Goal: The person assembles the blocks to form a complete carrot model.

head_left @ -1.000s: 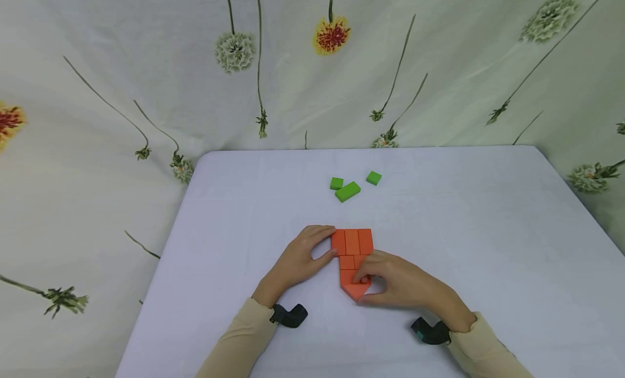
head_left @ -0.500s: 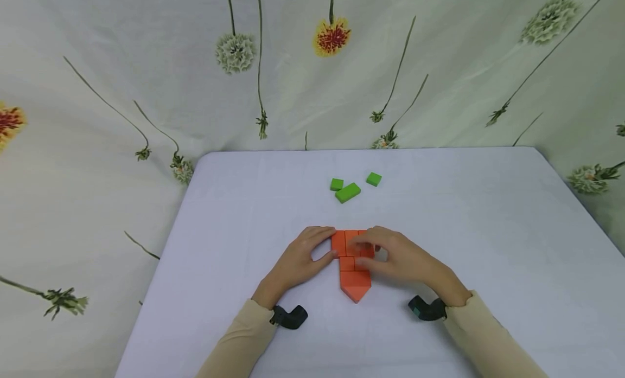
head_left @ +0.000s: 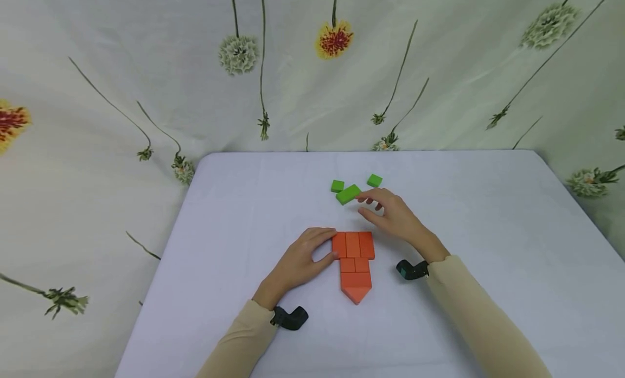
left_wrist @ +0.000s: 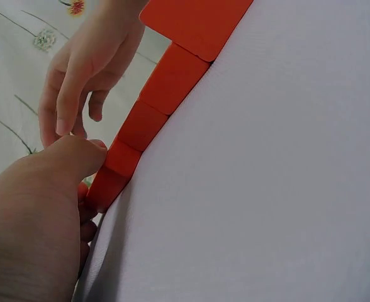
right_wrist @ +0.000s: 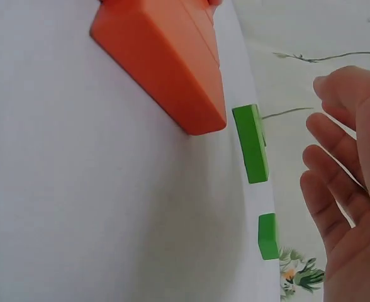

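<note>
Flat orange blocks (head_left: 353, 244) lie joined in an arrow-like shape on the table, with a triangular block (head_left: 356, 295) at the near end. My left hand (head_left: 304, 258) rests at the left side of the far row. Its thumb and fingertips touch the leftmost block (left_wrist: 112, 182), and some fingers are hidden behind it in the left wrist view. My right hand (head_left: 390, 212) hovers with loosely bent fingers and nothing in them. Its fingertips are just right of a long green block (head_left: 348, 194); whether they touch it is unclear.
Two small green blocks lie farther back: one (head_left: 337, 186) beside the long one, another (head_left: 374, 180) to the right. White cloth covers the table (head_left: 469, 215). A flower-printed curtain (head_left: 293, 96) hangs behind its far edge.
My right hand has lifted away from the near end of the orange shape and travelled forward to the green blocks. The left hand and the blocks stay in place.
</note>
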The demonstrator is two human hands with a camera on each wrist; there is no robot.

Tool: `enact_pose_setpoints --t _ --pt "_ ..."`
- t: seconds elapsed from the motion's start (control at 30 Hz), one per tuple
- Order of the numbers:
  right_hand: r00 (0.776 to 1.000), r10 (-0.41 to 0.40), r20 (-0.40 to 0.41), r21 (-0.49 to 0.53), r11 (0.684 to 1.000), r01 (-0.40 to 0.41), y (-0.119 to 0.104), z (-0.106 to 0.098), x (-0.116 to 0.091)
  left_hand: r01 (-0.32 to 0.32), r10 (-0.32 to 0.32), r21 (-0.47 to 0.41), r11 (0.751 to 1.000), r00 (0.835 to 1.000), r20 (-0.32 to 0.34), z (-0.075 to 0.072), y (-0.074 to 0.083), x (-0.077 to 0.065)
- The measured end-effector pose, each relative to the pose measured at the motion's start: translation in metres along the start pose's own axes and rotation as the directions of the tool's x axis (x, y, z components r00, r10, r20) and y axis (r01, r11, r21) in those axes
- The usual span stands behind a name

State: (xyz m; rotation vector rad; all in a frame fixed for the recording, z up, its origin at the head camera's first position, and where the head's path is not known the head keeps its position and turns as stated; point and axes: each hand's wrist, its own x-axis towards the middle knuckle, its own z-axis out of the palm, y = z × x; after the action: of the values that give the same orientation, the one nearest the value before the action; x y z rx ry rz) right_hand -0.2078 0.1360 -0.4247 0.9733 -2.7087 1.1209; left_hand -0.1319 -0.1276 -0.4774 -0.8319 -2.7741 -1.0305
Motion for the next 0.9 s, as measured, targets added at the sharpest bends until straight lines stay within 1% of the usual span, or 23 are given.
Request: enact_pose_setpoints --t 0.17,0.33,0.5,0.63,0.77,0.9 --pt "0.993 0.100 0.062 -0.036 0.995 -0.098 0.008 0.000 0.012 0.004 -0.004 0.005 1.000 1.000 0.001 0.002 0.000 0.000" --pt "0.984 0.151 0.089 -0.050 0.988 -0.147 0.017 0.003 0.025 0.007 -0.007 0.004 1.000 1.000 0.002 0.001 0.000 -0.001" --pt "0.980 0.158 0.123 -0.067 0.986 -0.151 0.023 0.006 0.036 0.002 -0.002 -0.001 1.000 1.000 -0.004 0.001 0.000 -0.001" --pt "0.978 0.159 0.133 -0.094 0.985 -0.147 0.027 0.008 0.042 0.002 -0.002 -0.002 1.000 1.000 -0.004 0.000 0.000 -0.001" --pt "0.978 0.156 0.136 -0.114 0.983 -0.141 0.031 0.010 0.046 0.002 -0.002 -0.008 1.000 1.000 -0.004 -0.001 0.001 -0.001" --pt "0.975 0.170 0.141 -0.105 0.982 -0.156 0.033 0.010 0.047 0.001 -0.001 -0.004 1.000 1.000 -0.003 -0.001 0.001 0.000"
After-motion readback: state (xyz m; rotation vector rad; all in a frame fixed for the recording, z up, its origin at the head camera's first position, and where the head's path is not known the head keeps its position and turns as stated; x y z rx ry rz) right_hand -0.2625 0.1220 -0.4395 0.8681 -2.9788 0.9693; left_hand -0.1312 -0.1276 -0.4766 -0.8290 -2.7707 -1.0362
